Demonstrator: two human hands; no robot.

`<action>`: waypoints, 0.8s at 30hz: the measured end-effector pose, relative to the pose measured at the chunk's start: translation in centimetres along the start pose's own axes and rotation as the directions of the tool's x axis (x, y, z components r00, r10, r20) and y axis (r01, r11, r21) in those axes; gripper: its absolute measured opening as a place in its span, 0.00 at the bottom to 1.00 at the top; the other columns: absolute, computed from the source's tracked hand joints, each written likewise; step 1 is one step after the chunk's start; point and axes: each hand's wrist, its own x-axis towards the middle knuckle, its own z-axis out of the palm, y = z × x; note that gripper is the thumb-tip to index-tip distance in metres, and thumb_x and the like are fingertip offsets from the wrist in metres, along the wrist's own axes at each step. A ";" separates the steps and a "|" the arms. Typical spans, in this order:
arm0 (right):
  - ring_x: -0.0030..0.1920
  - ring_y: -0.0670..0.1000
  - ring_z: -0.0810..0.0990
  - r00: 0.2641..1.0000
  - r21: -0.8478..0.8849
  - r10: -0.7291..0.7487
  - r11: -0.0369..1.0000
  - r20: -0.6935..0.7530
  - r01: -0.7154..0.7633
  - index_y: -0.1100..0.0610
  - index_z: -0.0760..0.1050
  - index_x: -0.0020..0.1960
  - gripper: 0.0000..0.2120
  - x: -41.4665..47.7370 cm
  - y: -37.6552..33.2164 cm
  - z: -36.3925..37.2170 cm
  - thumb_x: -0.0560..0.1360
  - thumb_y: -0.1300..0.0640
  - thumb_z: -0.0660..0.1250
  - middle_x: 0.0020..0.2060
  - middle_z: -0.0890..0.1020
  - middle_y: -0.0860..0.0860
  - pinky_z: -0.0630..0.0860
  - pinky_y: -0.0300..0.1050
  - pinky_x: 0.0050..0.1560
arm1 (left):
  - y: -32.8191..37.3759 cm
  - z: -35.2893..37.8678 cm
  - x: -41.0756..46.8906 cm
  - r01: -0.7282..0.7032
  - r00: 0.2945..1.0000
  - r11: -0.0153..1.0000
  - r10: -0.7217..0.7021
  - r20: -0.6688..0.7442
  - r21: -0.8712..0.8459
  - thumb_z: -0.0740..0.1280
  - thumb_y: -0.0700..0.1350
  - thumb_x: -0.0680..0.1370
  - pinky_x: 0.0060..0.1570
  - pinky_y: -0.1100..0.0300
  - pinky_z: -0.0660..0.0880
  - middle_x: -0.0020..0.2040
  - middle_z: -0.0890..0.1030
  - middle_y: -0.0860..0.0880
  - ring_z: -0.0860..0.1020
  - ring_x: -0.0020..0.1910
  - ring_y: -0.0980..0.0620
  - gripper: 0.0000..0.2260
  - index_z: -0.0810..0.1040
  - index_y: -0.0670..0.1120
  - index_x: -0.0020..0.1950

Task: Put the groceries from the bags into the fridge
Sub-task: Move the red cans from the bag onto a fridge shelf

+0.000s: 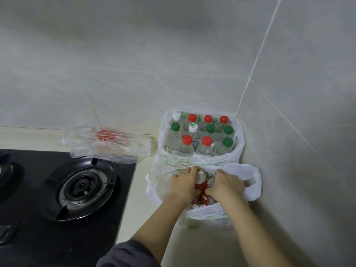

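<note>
Cans: red drink cans (201,177) stood packed in the near white bag (252,180), at about 5 o'clock in the view, on the worktop (138,199) by the wall corner.
Handling: probably heavy if full, stiff but dentable, smooth and likely slippery; best gripped round the side below the rim.
Left hand: the left hand (184,185) came in from 7 o'clock, palm down, fingers (193,169) curled over one can's top.
Right hand: the right hand (227,185) came in from 5 o'clock, fingers (218,173) curled round a neighbouring can; thumb hidden.
Bag: thin and floppy, its handle sagging at 3 o'clock; it might snag a rising can.
Bottles: upright capped bottles (207,140) filled a second bag (238,135) at 12 o'clock of the cans, touching the near bag.
Beyond: a clear plastic bag (104,143) at 10 o'clock, a hob (81,186) at 9 o'clock.
</note>
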 end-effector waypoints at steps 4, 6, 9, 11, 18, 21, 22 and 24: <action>0.53 0.54 0.79 0.999 0.014 -0.033 0.999 -0.037 0.033 0.49 0.72 0.58 0.23 0.1 0.4 0.1 0.67 0.44 0.70 0.50 0.81 0.48 0.74 0.49 0.54 | -0.3 0.2 -0.2 0.004 0.999 1.000 -0.005 -0.043 -0.022 0.71 0.53 0.71 0.54 0.51 0.68 0.61 0.76 0.52 0.77 0.58 0.47 0.26 0.66 0.52 0.66; 0.51 0.53 0.80 0.995 0.027 -0.064 0.997 -0.074 0.066 0.49 0.73 0.55 0.20 -0.2 0.6 -0.1 0.66 0.44 0.70 0.46 0.81 0.47 0.73 0.49 0.52 | -0.3 0.1 -0.8 0.013 0.996 0.999 -0.016 -0.087 -0.042 0.70 0.54 0.71 0.52 0.52 0.70 0.59 0.77 0.52 0.78 0.56 0.46 0.25 0.67 0.52 0.65; 0.50 0.53 0.79 0.981 0.050 -0.117 0.991 -0.154 0.126 0.48 0.73 0.53 0.18 -1.1 0.5 -1.0 0.65 0.45 0.69 0.46 0.81 0.46 0.70 0.47 0.48 | -0.3 -1.1 -2.4 0.022 0.980 0.995 -0.041 -0.196 -0.098 0.70 0.53 0.71 0.45 0.55 0.71 0.57 0.78 0.51 0.78 0.54 0.46 0.23 0.69 0.50 0.64; 0.51 0.53 0.79 0.953 0.062 -0.177 0.978 -0.245 0.198 0.49 0.72 0.51 0.16 -2.1 -0.1 -2.5 0.66 0.45 0.69 0.47 0.82 0.47 0.70 0.47 0.46 | -0.3 -3.1 -3.7 0.030 0.960 0.986 -0.074 -0.268 -0.165 0.72 0.51 0.70 0.43 0.56 0.71 0.57 0.78 0.53 0.78 0.53 0.48 0.25 0.69 0.50 0.63; 0.46 0.55 0.80 0.828 0.251 -0.373 0.829 -0.418 0.500 0.50 0.74 0.51 0.18 -7.8 -5.4 -9.4 0.65 0.45 0.72 0.43 0.80 0.48 0.73 0.45 0.38 | -1.3 -13.6 -11.4 0.061 0.845 0.946 -0.219 -0.488 -0.318 0.75 0.51 0.64 0.45 0.55 0.75 0.54 0.80 0.56 0.79 0.51 0.50 0.30 0.69 0.54 0.63; 0.46 0.55 0.80 0.762 0.291 -0.485 0.725 -0.428 0.625 0.52 0.76 0.51 0.18 -10.3 -9.1 -10.1 0.65 0.47 0.72 0.44 0.81 0.49 0.75 0.46 0.39 | -3.2 -16.6 -16.1 0.107 0.766 0.937 -0.290 -0.574 -0.332 0.75 0.52 0.63 0.48 0.53 0.77 0.54 0.80 0.57 0.79 0.51 0.52 0.29 0.70 0.57 0.62; 0.47 0.55 0.80 0.744 0.303 -0.521 0.692 -0.418 0.655 0.52 0.76 0.52 0.18 -11.1 -10.4 -9.9 0.65 0.47 0.72 0.45 0.82 0.50 0.76 0.47 0.41 | -3.8 -17.2 -17.7 0.128 0.739 0.930 -0.321 -0.592 -0.344 0.75 0.51 0.64 0.49 0.54 0.77 0.54 0.80 0.58 0.79 0.51 0.54 0.28 0.70 0.57 0.62; 0.47 0.56 0.79 0.709 0.321 -0.587 0.635 -0.391 0.702 0.54 0.76 0.52 0.19 -12.6 -12.9 -9.0 0.65 0.48 0.73 0.46 0.82 0.51 0.76 0.48 0.43 | -5.3 -17.7 -20.9 0.169 0.693 0.909 -0.384 -0.610 -0.381 0.75 0.51 0.66 0.51 0.58 0.76 0.53 0.78 0.61 0.77 0.51 0.58 0.26 0.71 0.58 0.61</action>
